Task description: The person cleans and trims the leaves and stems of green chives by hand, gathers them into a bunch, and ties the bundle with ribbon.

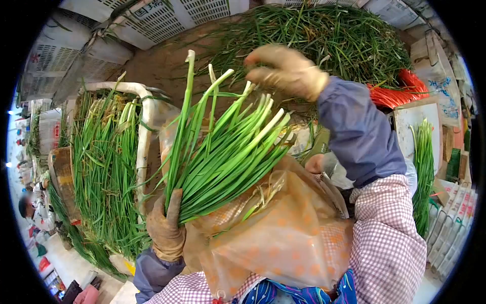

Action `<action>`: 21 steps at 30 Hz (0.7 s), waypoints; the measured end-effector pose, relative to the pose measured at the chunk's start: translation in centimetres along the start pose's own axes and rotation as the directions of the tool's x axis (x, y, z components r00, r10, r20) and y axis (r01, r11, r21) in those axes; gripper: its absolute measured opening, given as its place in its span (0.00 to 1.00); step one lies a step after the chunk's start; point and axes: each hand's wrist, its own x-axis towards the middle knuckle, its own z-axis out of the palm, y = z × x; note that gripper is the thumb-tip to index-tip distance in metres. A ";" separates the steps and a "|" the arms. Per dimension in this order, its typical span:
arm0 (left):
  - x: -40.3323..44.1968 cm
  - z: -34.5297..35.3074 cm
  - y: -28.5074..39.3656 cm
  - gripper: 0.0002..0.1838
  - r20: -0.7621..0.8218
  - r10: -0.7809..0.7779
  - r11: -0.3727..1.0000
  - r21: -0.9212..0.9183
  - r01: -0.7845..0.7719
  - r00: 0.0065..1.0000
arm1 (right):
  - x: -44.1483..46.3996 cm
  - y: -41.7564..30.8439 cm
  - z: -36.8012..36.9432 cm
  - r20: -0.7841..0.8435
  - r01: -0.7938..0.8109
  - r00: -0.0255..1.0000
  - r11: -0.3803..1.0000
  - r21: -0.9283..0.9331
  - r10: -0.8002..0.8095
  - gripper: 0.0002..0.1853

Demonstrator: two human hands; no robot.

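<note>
A brown-gloved left hand (167, 229), mine, is wrapped round the leafy end of a bunch of green stalks (228, 162). The pale stem ends fan out up and to the right, and one long stalk stands higher at the left. My right hand (283, 70), also gloved and slightly blurred, is raised just above and to the right of the stem tips. Its fingers are bent toward the left; whether anything is between them is not clear. Under the bunch, a translucent orange-dotted apron (278, 233) covers my lap, with a few loose pale stems (263, 200) on it.
At the left stands a white-rimmed crate (146, 121) full of green stalks. A big heap of loose greens (324, 40) lies ahead. Red strips (400, 92) and a neat bunch (423, 172) are at the right. White plastic crates (157, 23) line the back; a person (40, 210) is far left.
</note>
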 end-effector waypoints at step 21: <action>-0.2 0.3 -1.4 0.39 0.005 0.049 0.995 -0.082 -0.048 0.999 | 3.1 -2.3 4.3 0.416 -0.359 0.903 0.722 0.591 0.109 0.10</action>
